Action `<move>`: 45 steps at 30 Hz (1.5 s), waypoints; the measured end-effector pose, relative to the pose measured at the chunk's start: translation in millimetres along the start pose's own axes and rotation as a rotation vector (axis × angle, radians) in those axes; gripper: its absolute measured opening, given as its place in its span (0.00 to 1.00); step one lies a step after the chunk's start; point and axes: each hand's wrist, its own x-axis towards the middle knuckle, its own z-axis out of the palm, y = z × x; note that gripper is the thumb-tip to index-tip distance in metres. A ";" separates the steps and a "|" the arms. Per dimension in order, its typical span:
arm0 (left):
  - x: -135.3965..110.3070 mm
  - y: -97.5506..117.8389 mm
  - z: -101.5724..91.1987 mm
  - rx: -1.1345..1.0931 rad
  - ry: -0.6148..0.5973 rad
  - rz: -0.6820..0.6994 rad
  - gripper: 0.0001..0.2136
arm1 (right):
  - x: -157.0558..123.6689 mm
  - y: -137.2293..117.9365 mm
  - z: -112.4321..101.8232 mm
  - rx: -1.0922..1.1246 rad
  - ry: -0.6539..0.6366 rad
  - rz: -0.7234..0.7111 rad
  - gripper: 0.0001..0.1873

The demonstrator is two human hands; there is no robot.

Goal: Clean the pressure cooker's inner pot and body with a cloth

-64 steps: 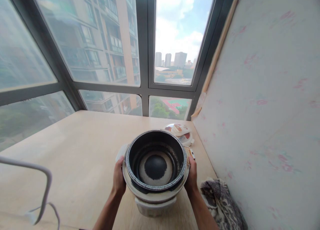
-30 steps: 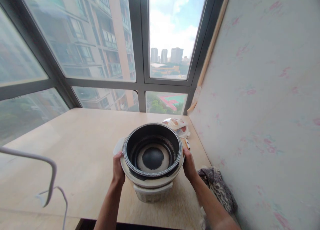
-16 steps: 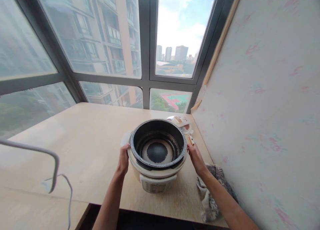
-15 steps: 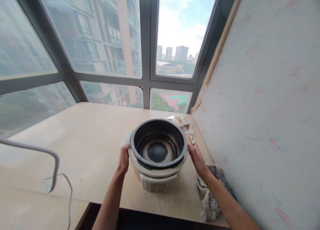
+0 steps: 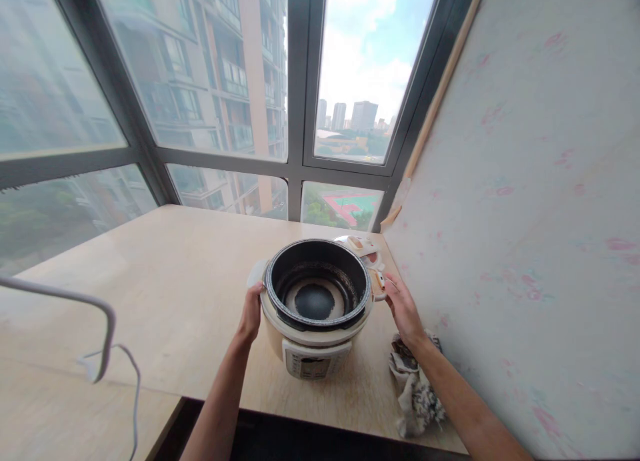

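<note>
A cream electric cooker (image 5: 274, 335) stands on the pale wooden surface, its control panel (image 5: 316, 359) facing me. Its top is uncovered, and the black inner pot (image 5: 316, 302) sits in it with worn, discoloured patches inside. My left hand (image 5: 251, 311) is closed at the cooker's left side, fingertips by the rim and part of the fingers hidden. At the right side, my right hand (image 5: 404, 312) has its fingers partly stretched at the outer end of a pale side handle (image 5: 379, 285). Behind the cooker lies a white piece with reddish-brown parts (image 5: 365, 247).
A crumpled grey patterned cloth (image 5: 416, 387) lies by my right forearm. A grey curved tube (image 5: 103, 307) and a thin cord (image 5: 135, 374) are at the left. Windows (image 5: 295, 114) rise behind; a flowered wall (image 5: 525, 214) bounds the right. A dark gap (image 5: 300, 437) lies below the surface's front edge.
My right hand has shifted outward from the cooker's rim, so more of the side handle shows. My left hand stays at the cooker's left side. The view has shifted slightly.
</note>
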 end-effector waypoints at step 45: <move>-1.3 1.8 1.7 -0.009 -0.047 0.040 0.11 | -69.0 53.1 -84.2 -1.019 -0.273 -0.051 0.42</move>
